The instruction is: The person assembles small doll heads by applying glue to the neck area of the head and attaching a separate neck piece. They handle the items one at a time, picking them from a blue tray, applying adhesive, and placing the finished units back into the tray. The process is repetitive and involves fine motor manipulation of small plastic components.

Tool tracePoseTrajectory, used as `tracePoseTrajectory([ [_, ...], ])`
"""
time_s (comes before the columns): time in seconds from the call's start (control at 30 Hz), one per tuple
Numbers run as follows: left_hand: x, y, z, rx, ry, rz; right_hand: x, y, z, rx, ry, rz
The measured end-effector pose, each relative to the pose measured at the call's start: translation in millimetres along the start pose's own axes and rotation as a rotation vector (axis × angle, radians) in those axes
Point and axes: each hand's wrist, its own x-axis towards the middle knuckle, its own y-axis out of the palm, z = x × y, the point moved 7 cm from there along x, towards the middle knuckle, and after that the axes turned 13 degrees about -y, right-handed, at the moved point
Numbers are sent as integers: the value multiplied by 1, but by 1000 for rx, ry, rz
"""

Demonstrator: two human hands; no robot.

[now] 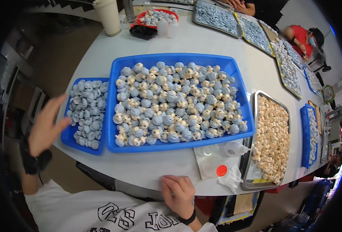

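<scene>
My left hand [47, 125] is raised beside the small blue tray [71, 144], its fingers stretched and apart, with nothing in it. Pale blue cup-shaped pieces [88, 104] fill that tray. To its right stands a large blue tray [178, 145], covered with small figures [171, 96] that have pale blue rounded caps and cream bodies. My right hand [178, 193] rests at the table's near edge, fingers curled under. Whether anything is inside those fingers is hidden.
At the right, a metal tray [286, 145] holds many cream pieces. A white squeeze bottle [235, 149], a red-capped container [221, 170] and crumpled tissue [231, 179] lie between the trays. A red bowl [176, 15] and tall cup [108, 17] stand at the back. Other people work farther off.
</scene>
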Motion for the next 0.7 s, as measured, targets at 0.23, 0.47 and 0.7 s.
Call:
tracePoseTrajectory([
  [0.23,-34,87,43,190,-19,-223,3,5,4,18,-1,37],
  [0.47,-29,89,38,-1,2,-242,7,7,11,-33,24,78],
  [0.7,-26,82,25,44,-73,-241,6,9,10,-40,67,107],
])
